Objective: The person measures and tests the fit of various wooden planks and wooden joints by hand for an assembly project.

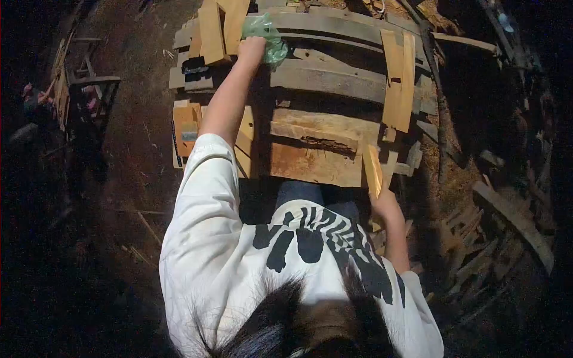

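My left hand (252, 50) is closed at the near left edge of a crumpled green plastic bag (273, 43), right of some upright-looking light boards (212, 33). What its fingers pinch is too small to make out. Down at the right, my right hand (385, 206) is wrapped round the lower end of a narrow light wood piece (373, 171). That piece points away from me, beside the near right corner of a broad brown board (310, 162). A dark small object (196, 68) lies left of my left forearm.
A slatted grey wooden platform (334, 80) spans the middle. Pale boards (399, 83) lie across its right side, and an orange-brown block (187, 126) sits at its left edge. Scrap wood (477, 256) is heaped at the lower right. A wooden frame (95, 80) stands far left.
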### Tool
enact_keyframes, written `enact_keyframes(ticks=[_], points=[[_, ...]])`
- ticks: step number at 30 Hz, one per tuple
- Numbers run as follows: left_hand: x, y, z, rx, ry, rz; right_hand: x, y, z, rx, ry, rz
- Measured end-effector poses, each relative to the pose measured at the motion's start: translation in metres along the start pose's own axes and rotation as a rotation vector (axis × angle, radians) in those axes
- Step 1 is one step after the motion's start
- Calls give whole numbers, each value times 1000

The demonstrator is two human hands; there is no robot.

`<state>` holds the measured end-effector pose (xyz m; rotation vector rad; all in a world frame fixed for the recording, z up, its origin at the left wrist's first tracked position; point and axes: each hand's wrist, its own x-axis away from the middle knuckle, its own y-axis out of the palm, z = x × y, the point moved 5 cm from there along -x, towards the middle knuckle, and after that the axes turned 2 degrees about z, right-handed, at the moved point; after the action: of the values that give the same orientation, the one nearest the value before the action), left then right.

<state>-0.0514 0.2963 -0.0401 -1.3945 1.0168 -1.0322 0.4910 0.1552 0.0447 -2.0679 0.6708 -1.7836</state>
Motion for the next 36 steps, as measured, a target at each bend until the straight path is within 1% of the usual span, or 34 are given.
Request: enact_keyframes(ticks=[3, 4, 5, 11, 13, 15, 18, 20, 22, 24, 25, 26, 27, 28, 30, 31, 33, 34, 36], points=[[-8, -3, 0, -94, 60, -61, 0, 7, 8, -42, -9, 33], [-12, 5, -7, -106, 97, -125, 5, 12, 4, -69, -7, 76], [-15, 11, -9, -128, 132, -206, 6, 15, 4, -78, 0, 72], [-20, 21, -11, -236, 178, -271, 9, 18, 4, -113, 36, 87], [-19, 24, -10, -261, 206, -285, 8, 20, 7, -120, -3, 101], [-17, 18, -8, -271, 171, -331, 10, 19, 6, -118, 6, 96], [-8, -6, 2, -334, 222, -299, 7, 25, 12, -130, 14, 110], [-12, 7, -4, -344, 232, -338, 6, 28, 17, -148, 12, 127], [-10, -2, -1, -355, 238, -373, 8, 29, 14, -186, 11, 133], [-1, -18, 6, -383, 338, -410, 8, 30, 14, -178, 17, 133], [-3, -6, -1, -384, 340, -410, 9, 30, 14, -166, 22, 133], [-7, 12, -13, -314, 331, -354, 9, 31, 13, -169, 23, 132], [-8, 9, -14, -244, 321, -298, 9, 31, 13, -163, 29, 137], [-9, 11, -15, -241, 327, -300, 10, 33, 12, -156, 41, 142], [-10, 9, -13, -213, 333, -383, 10, 34, 11, -147, 50, 134], [-12, 5, -10, -211, 338, -385, 11, 34, 11, -134, 56, 129], [-11, 6, -9, -314, 319, -467, 13, 32, 8, -143, 39, 135], [-11, 9, -8, -311, 323, -469, 14, 31, 7, -153, 13, 141], [-15, 18, -11, -329, 285, -478, 14, 31, 7, -150, 36, 136]])
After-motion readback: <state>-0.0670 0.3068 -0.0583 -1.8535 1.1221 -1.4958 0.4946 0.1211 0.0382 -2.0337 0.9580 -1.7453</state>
